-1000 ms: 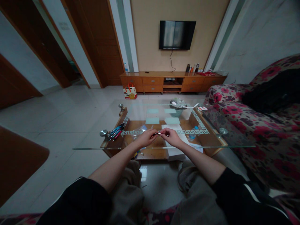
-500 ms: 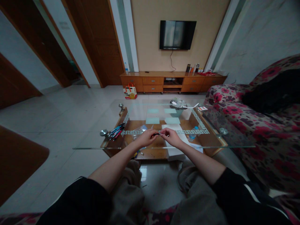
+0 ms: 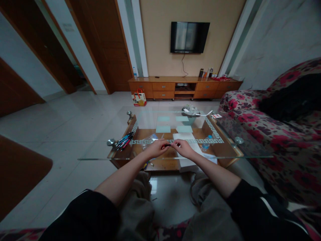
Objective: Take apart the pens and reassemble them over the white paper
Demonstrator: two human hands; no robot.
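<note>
Above the near edge of the glass coffee table [image 3: 96, 158], my left hand [image 3: 157, 149] and my right hand [image 3: 184, 148] meet at the fingertips. Both are closed on a small, slim dark object [image 3: 167, 145], which looks like a pen or a piece of one. Fingers cover most of it, and its exact kind is too small to make out. To the left on the glass lies a bundle of pens [image 3: 124, 141], mostly dark and blue with a red one. A clear plastic bag [image 3: 148, 141] shows just beyond my left hand.
A white box [image 3: 187, 163] and a water bottle with a blue cap [image 3: 207, 143] show through the glass at right. Farther back are a wastebasket [image 3: 190, 119] and a card [image 3: 216, 116]. A floral sofa [image 3: 265, 130] flanks the right; a low TV cabinet [image 3: 163, 87] stands behind.
Both hands have dipped slightly, and the fingers have shifted a little around the small dark object. Everything else stays in place.
</note>
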